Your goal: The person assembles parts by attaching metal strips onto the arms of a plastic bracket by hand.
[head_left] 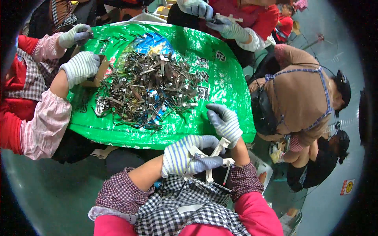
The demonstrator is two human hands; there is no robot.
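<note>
My left hand point(187, 156), in a striped glove with grey fingers, is closed around white plastic bracket-like parts point(212, 170) just in front of the table's near edge. The parts have forked, angular ends that stick out past the fingers. My right hand point(226, 126), gloved the same way, hovers over the near right edge of the table. Its fingers stretch toward the pile, with nothing visible in them. A heap of thin metal strips and clips point(147, 90) lies left of it on the green sheet-covered table point(224, 70).
Across the table a co-worker's gloved hands point(230, 29) handle a pale part. At left, another person's gloved hand point(80, 69) is beside a cardboard box point(96, 74). A bent-over person in brown point(301, 98) is close on the right.
</note>
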